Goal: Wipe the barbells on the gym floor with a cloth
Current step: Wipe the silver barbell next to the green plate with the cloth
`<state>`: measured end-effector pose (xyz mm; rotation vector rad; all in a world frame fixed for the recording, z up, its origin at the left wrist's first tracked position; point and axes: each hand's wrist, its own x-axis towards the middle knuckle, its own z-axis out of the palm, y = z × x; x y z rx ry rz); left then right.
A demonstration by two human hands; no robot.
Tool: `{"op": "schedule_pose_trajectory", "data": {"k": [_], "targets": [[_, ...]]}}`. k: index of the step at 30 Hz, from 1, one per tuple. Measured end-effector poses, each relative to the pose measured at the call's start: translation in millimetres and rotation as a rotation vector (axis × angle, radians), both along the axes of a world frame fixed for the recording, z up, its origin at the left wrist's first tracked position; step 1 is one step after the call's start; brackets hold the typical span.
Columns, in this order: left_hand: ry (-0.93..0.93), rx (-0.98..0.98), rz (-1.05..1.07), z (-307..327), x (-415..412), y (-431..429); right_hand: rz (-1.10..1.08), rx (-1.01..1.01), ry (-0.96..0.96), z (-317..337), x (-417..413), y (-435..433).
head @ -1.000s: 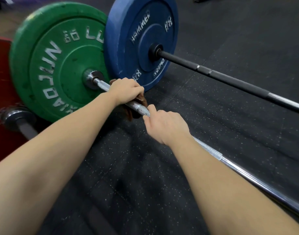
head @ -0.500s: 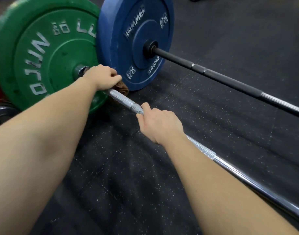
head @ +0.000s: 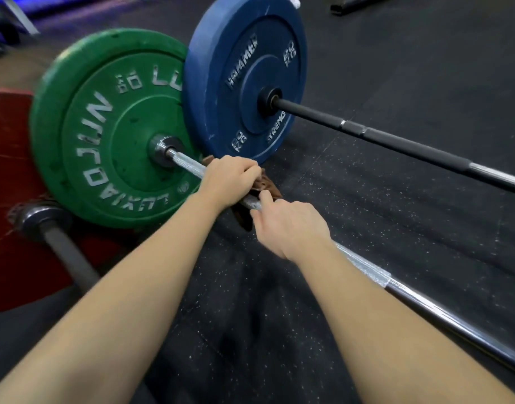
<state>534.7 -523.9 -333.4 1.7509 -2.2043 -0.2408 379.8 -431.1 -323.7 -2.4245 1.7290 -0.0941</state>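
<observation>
While L hand grips brown cloth round chrome barbell, R hand clasps it 5 o'clock | prob. mid-wipe | next: firm slide.

A gym: black speckled rubber flooring under loaded barbells, a blue bumper plate just beside the green plate.

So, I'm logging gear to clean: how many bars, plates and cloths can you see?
Bars: 3, silver bar, black bar, grey bar
Plates: 2, green plate, blue plate
Cloths: 1, brown cloth
Total: 6
Red shape at left unclear, uncounted.
</observation>
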Motion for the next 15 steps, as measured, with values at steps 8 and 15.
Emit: {"op": "schedule_pose_trajectory", "data": {"k": [8, 15], "targets": [[0.029, 0.023, -0.127, 1.0, 23.6, -5.0, -0.011, -0.003, 0.013, -0.8, -0.6, 1.1], [-0.076, 0.031, 0.072, 9.6, 59.3, -32.7, -0.016, -0.029, 0.012, -3.1, -1.8, 0.3]]}}
